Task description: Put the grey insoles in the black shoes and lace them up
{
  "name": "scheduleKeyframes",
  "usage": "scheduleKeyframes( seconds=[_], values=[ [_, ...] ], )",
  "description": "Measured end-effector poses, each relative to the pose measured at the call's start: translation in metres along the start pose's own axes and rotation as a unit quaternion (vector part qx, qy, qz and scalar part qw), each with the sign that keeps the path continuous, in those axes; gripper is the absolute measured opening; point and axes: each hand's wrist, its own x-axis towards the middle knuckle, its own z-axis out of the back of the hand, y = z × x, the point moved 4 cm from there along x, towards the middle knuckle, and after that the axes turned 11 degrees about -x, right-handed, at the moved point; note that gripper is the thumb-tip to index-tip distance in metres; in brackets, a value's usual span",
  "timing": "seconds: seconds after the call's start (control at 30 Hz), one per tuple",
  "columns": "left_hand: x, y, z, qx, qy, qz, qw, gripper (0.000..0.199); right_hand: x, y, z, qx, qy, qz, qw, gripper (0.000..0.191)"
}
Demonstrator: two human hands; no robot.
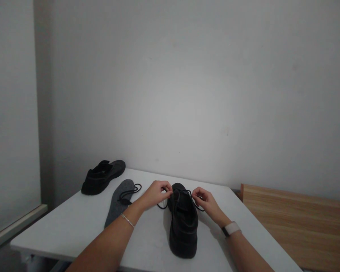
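A black shoe [183, 230] stands upright on the white table, its heel toward me and its toe toward the wall. My left hand [158, 192] is closed in a pinch on the black shoelace at the shoe's left side, and a loop of lace hangs below the fingers. On the right side, my right hand [205, 200] pinches the other part of the shoelace [200, 208], whose loose end trails down by the fingers. The lace crosses the top of the shoe between both hands. The exact fingertip grip is small and dark.
Left of my left forearm lies a grey insole [116, 206] with a loose black lace [137, 187] on it. Another black shoe [99, 179] rests at the table's far left edge. Behind the white table [147, 241] is a wall; a wooden board [294, 223] stands at the right.
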Motion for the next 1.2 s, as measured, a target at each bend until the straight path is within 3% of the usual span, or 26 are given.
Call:
scheduleKeyframes(
  seconds=[0.53, 0.8, 1.2],
  values=[
    [-0.002, -0.009, -0.003, 0.035, -0.014, -0.024, 0.999, 0.011, 0.001, -0.007, -0.003, -0.003, -0.012, 0.007, 1.0, 0.027],
    [-0.001, -0.002, -0.005, -0.021, -0.009, 0.017, 1.0, 0.015, -0.001, -0.004, -0.003, -0.023, -0.01, 0.015, 1.0, 0.028],
    [-0.002, -0.004, -0.007, -0.067, -0.007, 0.039, 0.997, 0.012, 0.001, 0.003, 0.006, -0.124, -0.075, 0.093, 0.985, 0.025]
  ],
)
